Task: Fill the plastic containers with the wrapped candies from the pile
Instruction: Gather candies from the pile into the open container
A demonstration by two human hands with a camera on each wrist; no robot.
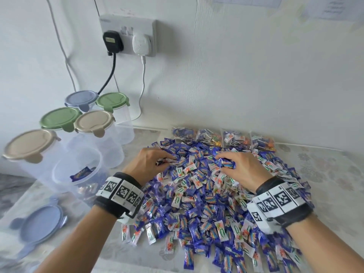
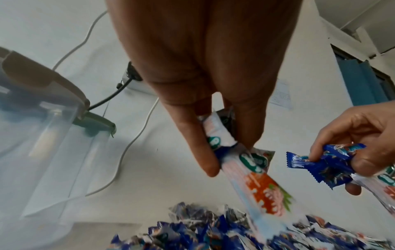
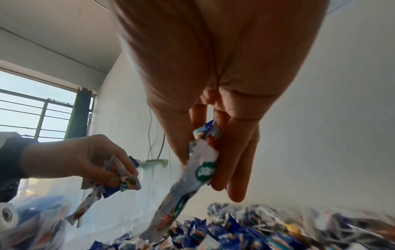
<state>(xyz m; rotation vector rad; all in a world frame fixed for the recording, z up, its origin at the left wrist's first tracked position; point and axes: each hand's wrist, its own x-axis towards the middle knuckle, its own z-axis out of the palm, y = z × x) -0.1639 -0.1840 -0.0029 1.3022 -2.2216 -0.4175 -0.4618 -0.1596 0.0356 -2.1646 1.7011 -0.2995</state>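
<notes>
A big pile of blue and white wrapped candies (image 1: 206,194) covers the table. My left hand (image 1: 155,160) hovers at the pile's far left and pinches white and blue candies (image 2: 215,143). To its right, my right hand (image 1: 228,162) grips blue and white candies (image 1: 226,163) over the pile's far middle; the right wrist view shows a white wrapper (image 3: 200,167) hanging from its fingers. An open clear container (image 1: 78,170) stands left of the pile with a few candies inside.
Several lidded clear containers (image 1: 92,125) with tan, green and blue lids stand at the back left. A loose blue lid (image 1: 39,225) lies near the front left. Lollipop bags (image 1: 222,137) line the wall behind the pile. Cables hang from a wall socket (image 1: 128,36).
</notes>
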